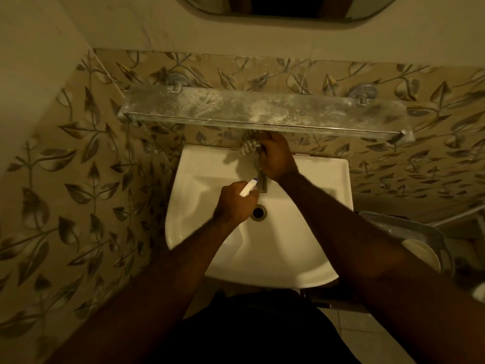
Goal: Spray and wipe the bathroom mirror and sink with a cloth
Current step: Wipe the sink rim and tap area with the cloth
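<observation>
A white sink [309, 261] hangs on the wall below me, its drain [258, 212] near the middle. My left hand [233, 203] is over the basin, closed around a white spray bottle [248, 188] whose nozzle points toward the tap [262, 183]. My right hand [275, 157] grips a striped cloth [249, 147] at the sink's back edge, over the base of the tap, just under the shelf. The mirror [288, 7] shows only its lower edge at the top of the view.
A dusty glass shelf [262, 107] on metal brackets juts out above the sink's back. Leaf-patterned tiles cover the walls left and behind. A grey basket [409, 232] with a pale round object stands to the sink's right.
</observation>
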`<state>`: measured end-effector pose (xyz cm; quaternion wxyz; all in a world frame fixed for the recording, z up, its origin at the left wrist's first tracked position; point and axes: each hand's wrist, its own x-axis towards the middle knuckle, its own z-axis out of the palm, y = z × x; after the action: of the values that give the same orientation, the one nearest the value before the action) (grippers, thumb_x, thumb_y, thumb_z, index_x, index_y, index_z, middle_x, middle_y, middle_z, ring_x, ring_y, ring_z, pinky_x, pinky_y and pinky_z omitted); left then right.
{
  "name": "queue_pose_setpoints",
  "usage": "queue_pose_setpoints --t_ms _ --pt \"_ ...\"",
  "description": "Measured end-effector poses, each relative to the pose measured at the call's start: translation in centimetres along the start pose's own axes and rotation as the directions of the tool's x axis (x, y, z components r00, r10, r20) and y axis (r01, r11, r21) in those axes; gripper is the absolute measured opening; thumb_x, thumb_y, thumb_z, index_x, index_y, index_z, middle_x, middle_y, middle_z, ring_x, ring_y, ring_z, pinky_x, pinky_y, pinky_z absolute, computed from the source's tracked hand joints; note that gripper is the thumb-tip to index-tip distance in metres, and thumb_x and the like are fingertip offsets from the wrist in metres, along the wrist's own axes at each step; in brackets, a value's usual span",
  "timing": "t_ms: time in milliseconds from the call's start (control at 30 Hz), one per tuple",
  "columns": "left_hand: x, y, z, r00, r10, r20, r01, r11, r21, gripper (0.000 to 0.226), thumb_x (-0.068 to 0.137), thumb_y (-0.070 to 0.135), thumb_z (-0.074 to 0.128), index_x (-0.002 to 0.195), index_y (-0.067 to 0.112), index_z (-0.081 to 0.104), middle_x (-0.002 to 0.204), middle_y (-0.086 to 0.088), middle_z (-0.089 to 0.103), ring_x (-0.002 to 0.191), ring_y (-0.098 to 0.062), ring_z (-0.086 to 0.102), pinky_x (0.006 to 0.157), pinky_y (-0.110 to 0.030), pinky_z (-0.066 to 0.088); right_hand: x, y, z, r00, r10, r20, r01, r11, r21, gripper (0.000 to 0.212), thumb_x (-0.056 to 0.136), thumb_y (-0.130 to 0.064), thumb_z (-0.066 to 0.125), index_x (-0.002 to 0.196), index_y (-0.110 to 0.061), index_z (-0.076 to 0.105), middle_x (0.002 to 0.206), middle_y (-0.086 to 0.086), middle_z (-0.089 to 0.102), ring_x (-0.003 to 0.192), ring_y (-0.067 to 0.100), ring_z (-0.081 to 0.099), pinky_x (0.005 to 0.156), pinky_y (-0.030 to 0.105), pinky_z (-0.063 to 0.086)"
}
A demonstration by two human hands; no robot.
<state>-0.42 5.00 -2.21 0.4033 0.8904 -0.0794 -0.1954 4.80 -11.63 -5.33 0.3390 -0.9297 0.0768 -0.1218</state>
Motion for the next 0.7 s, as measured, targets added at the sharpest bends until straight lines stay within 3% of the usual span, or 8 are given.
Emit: queue_pose_setpoints --t_ms 67,200,300,400,567,633,700 --pt "0.1 -0.1 -0.7 1.0 -0.007 -0.02 0.007 1.0 -0.006 0.021 0.088 0.024 0.059 0.076 0.008 0.062 0.069 -0.005 0.061 0.066 -0.031 0.065 0.063 -0.048 0.061 1.5 -0.9 -0.3 0.995 0.071 0.072 -0.069 0.997 -0.037 0.043 0.098 -0.022 0.044 0.132 -0.005 0.064 0.126 0.025 0.066 0.119 0.042 0.058 0.105 0.042 0.046" --pt "0.4 0.3 -1.8 0.998 -0.009 -0.067 0.007 1.0 -0.025 0.02 0.087 0.023 0.059 0.084 0.005 0.066 0.078 -0.012 0.066 0.069 -0.032 0.066 0.062 -0.049 0.061 4.5 -1.5 -0.8 0.923 0.293 0.252 -0.289 0.956 -0.053 0.042 0.107 -0.035 0.039 0.131 -0.011 0.063 0.136 0.018 0.062 0.123 0.036 0.058 0.107 0.042 0.047" --pt "0.6 0.5 -2.5 0.996 -0.008 -0.088 0.006 1.0 -0.024 0.021 0.086 0.024 0.057 0.079 0.006 0.063 0.074 -0.012 0.065 0.064 -0.033 0.066 0.06 -0.048 0.06 5.3 -1.1 0.1 0.904 0.339 0.26 -0.369 0.926 0.075 0.04 0.104 -0.042 0.039 0.114 -0.015 0.068 0.111 0.01 0.068 0.102 0.026 0.063 0.098 0.041 0.052" --pt "0.5 0.5 -2.9 0.995 -0.016 -0.095 0.013 1.0 -0.026 0.02 0.086 0.025 0.058 0.079 0.007 0.064 0.073 -0.011 0.065 0.062 -0.032 0.066 0.061 -0.048 0.06 5.1 -2.5 -0.7 0.865 0.41 0.289 -0.494 0.797 0.348 0.029 0.11 -0.03 0.043 0.088 -0.015 0.056 0.079 0.002 0.051 0.07 0.013 0.049 0.067 0.026 0.05" --pt "0.0 0.6 -3.1 0.994 -0.032 -0.107 0.028 0.998 -0.048 0.018 0.087 0.022 0.058 0.083 0.006 0.066 0.072 -0.007 0.063 0.064 -0.033 0.067 0.062 -0.048 0.06 5.6 -1.5 -2.1 0.726 0.512 0.459 -0.682 0.626 0.379 0.048 0.111 -0.037 0.032 0.069 -0.019 0.047 0.052 -0.003 0.046 0.042 0.009 0.037 0.04 0.021 0.032" --pt "-0.1 0.8 -3.2 0.993 -0.044 -0.109 0.037 0.997 -0.062 0.017 0.089 0.021 0.058 0.087 0.006 0.066 0.073 -0.004 0.061 0.067 -0.032 0.067 0.064 -0.047 0.061 5.6 -0.6 -2.6 0.674 0.486 0.556 -0.736 0.502 0.454 0.054 0.11 -0.04 0.03 0.066 -0.016 0.05 0.049 -0.001 0.049 0.038 0.013 0.043 0.037 0.017 0.036" --pt "-0.1 0.9 -3.2 0.992 -0.053 -0.115 0.045 0.996 -0.074 0.016 0.09 0.021 0.059 0.091 0.007 0.067 0.074 -0.003 0.061 0.068 -0.03 0.067 0.064 -0.044 0.062 5.3 -0.1 -3.3 0.646 0.39 0.656 -0.762 0.388 0.519 0.051 0.11 -0.04 0.031 0.078 -0.01 0.057 0.053 0.004 0.059 0.04 0.017 0.056 0.038 0.018 0.045"
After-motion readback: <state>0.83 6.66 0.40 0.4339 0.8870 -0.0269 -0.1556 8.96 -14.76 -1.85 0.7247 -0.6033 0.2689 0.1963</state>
